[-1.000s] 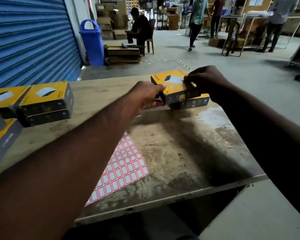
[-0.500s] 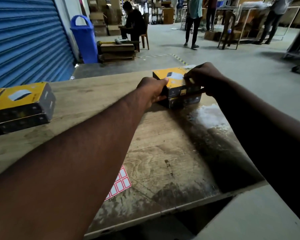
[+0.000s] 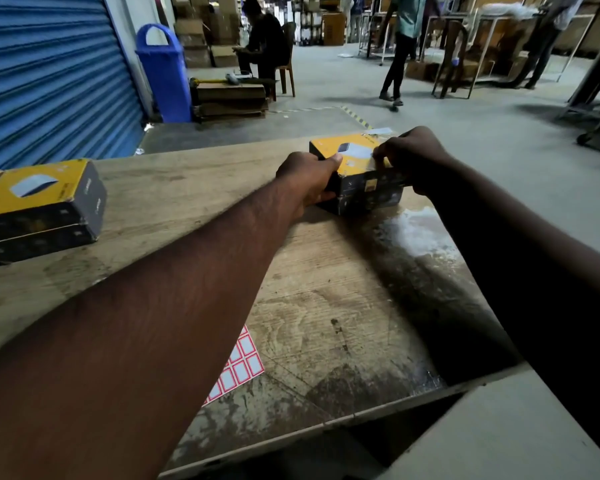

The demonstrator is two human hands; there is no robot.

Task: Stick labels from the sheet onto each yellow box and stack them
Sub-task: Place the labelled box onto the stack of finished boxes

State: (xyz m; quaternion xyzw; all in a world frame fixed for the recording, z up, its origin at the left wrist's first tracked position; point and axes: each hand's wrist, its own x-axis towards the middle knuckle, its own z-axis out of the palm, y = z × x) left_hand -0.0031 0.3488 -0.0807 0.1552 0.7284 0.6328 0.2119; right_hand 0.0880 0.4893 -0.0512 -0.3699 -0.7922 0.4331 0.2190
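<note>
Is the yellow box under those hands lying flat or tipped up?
Flat. The top yellow box sits level on another box, yellow face up, with the left hand and right hand gripping its ends.

text: none legible | yellow boxes (image 3: 355,161): print too small

1. Left arm: bare forearm, stretched forward from the lower left corner of the view toward upper centre, nearly straight.
2. Left hand (image 3: 309,178): back of hand facing up, thumb extended forward, fingers curled under and hidden; grasp closed.
3. Right arm: bare forearm, in shadow, reaching in from the right edge, angled up and leftward.
4. Right hand (image 3: 411,157): knuckles up, fingers bent downward, fingertips pinched together; level with the left hand, just apart from it.
</note>
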